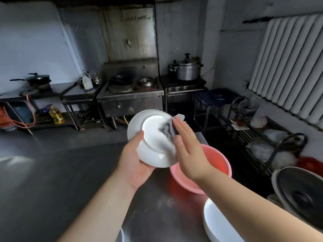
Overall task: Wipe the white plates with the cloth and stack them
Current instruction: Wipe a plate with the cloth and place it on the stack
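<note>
Glossy white plate (153, 137); soft grey cloth (167, 130); smooth pink plastic basin (218, 159); brushed metal table (70, 180).

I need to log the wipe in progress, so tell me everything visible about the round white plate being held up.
The round white plate looks like glazed ceramic. It is tilted with its underside and raised foot ring toward the camera, held above the grey steel table and partly over the pink plastic basin. The left hand grips its lower edge, thumb on the underside. The right hand presses a grey-and-white cloth flat against its right side.
</note>
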{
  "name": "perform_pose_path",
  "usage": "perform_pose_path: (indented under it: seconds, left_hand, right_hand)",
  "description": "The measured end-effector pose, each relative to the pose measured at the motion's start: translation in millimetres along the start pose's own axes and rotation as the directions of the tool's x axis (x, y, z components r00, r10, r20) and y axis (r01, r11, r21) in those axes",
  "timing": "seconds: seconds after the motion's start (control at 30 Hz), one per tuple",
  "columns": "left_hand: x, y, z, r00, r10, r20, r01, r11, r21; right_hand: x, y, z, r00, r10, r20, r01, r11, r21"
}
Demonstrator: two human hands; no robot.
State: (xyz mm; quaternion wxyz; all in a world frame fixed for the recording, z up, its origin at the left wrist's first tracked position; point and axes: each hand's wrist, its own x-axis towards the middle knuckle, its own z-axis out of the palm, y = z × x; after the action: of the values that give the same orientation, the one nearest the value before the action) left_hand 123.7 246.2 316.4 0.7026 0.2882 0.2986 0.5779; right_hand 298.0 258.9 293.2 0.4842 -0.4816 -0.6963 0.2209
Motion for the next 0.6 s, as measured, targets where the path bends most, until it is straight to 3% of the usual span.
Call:
perform_pose_path:
  seconds: [0.1, 0.23, 0.3, 0.47, 0.6]
  left_hand:
    - [5.7, -10.2, 4.3, 0.995, -0.02, -0.098, 0.022, 1.0, 0.016]
    - [4.5, -30.0, 12.2, 0.983, -0.165, -0.087, 0.159, 0.985, -0.066]
    - [7.2, -35.5, 18.2, 0.983, -0.176, -0.052, 0.173, 0.982, -0.072]
    - [20.5, -50.8, 38.4, 0.998, -0.042, -0.05, 0.038, 0.996, -0.079]
    - [18.5, -76.9, 50.6, 0.983, -0.183, 0.018, 0.184, 0.98, -0.078]
  right_hand:
    - [-26.6, 8.3, 1.8, 0.999, -0.039, 0.035, 0.044, 0.991, -0.125]
    - [-81.4, 7.7, 29.1, 0.921, -0.34, 0.191, 0.384, 0.881, -0.278]
    - [-68.9, 11.6, 11.6, 0.883, -0.4, 0.247, 0.463, 0.827, -0.318]
    - [-30.5, 32.5, -49.2, 0.97, -0.214, 0.118, 0.243, 0.896, -0.371]
    - [-69.7, 43.3, -47.3, 0.9, -0.385, 0.205, 0.436, 0.793, -0.425]
